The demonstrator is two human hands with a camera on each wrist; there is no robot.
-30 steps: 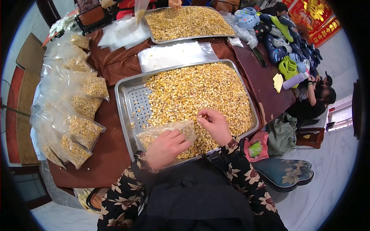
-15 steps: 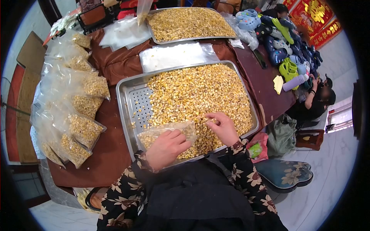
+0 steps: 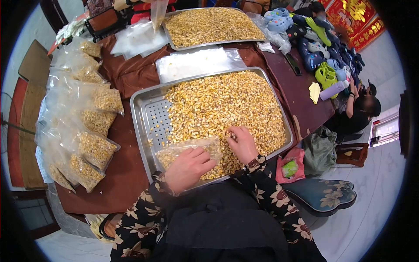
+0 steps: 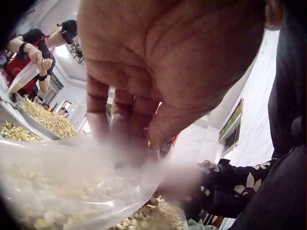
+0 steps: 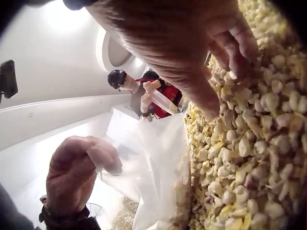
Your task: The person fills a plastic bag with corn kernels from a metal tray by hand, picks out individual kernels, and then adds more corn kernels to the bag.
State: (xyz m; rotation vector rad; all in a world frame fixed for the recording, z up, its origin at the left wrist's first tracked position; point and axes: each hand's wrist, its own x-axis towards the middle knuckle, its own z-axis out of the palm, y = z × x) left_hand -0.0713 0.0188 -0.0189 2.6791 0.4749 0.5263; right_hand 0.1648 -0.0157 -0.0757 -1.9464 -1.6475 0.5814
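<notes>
Loose corn kernels [image 3: 227, 102] cover most of a metal tray [image 3: 151, 117] with a perforated bottom. At the tray's near left lies a clear plastic bag [image 3: 174, 153] partly filled with kernels. My left hand [image 3: 190, 169] grips the bag's mouth from above, thumb against the fingers in the right wrist view. Just to the right, my right hand [image 3: 244, 145] is low over the corn, bent fingers apart from the thumb. Its fingertips [image 5: 237, 64] reach the kernels in the right wrist view.
Filled corn bags [image 3: 97, 149] line the table's left side. Flat empty bags [image 3: 198, 64] lie behind the tray, before a second corn tray [image 3: 214, 27]. Clogs [image 3: 325, 76] and a purple bottle [image 3: 332, 90] are at the right. Another person holds a bag [image 5: 163, 101] across the table.
My right hand first shifted right over the corn, then came back slightly left and lower, its fingers now bent down at the kernels. The left hand stays on the bag.
</notes>
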